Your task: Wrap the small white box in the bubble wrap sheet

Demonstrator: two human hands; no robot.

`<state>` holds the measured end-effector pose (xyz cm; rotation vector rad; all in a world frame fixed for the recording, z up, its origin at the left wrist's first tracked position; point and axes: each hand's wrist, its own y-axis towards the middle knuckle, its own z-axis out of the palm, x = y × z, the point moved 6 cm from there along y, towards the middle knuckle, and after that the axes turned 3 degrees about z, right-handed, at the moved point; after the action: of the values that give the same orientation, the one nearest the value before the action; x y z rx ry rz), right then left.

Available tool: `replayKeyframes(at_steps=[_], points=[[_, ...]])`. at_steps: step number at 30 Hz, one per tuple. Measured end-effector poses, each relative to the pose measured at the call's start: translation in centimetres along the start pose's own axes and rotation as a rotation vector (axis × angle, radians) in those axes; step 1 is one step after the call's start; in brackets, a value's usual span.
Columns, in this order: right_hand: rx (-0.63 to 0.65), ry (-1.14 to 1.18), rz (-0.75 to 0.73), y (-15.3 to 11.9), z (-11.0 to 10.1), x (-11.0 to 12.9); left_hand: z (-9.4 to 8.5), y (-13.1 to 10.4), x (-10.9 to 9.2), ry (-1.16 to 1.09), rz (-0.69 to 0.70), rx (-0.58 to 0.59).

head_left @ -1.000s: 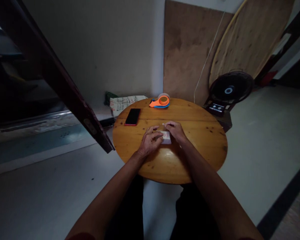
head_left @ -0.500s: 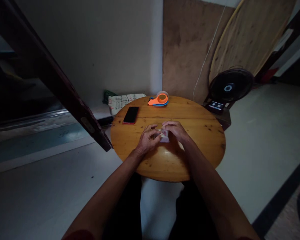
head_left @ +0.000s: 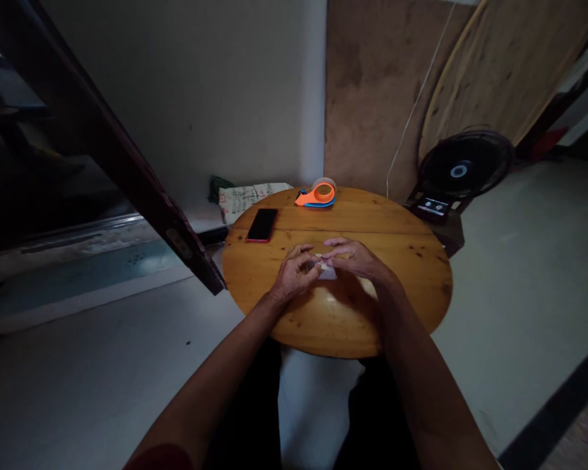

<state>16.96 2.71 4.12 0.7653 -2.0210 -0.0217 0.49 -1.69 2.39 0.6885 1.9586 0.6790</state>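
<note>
A small pale box [head_left: 328, 273] with reddish print on top rests on the round wooden table [head_left: 396, 294]. From its left side my left hand [head_left: 296, 271] grips it, thumb along the near edge and fingers curved over the far side. My right hand [head_left: 355, 258] is on the other side, with thumb and fingertips pinching at the top of the box and covering much of the print. Whether a flap or a loose piece is between these fingertips is too small to tell.
Further back on the table are a black phone [head_left: 262, 225] with a red edge and an orange and blue tape dispenser [head_left: 318, 194]. Behind the table lies a printed white sack [head_left: 249, 199]. A black fan [head_left: 458, 171] stands to the right, and a dark door frame [head_left: 147, 189] slants at left.
My right hand has turned and brought its thumb and fingers down onto the top of the box. My left hand keeps its hold. The view has shifted slightly.
</note>
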Motion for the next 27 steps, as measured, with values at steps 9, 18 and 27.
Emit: replayKeyframes(at_steps=[9, 18, 27], points=[[0.044, -0.02, -0.036, -0.1, -0.1, 0.2, 0.0, 0.0, -0.2, 0.035, -0.035, 0.033], [-0.02, -0.018, 0.012, -0.1, -0.4, 0.7, 0.1, -0.1, 0.1, 0.032, -0.007, 0.026], [-0.28, 0.024, 0.27, 0.0, 0.0, -1.3, 0.2, -0.2, 0.3, 0.013, -0.009, 0.016]])
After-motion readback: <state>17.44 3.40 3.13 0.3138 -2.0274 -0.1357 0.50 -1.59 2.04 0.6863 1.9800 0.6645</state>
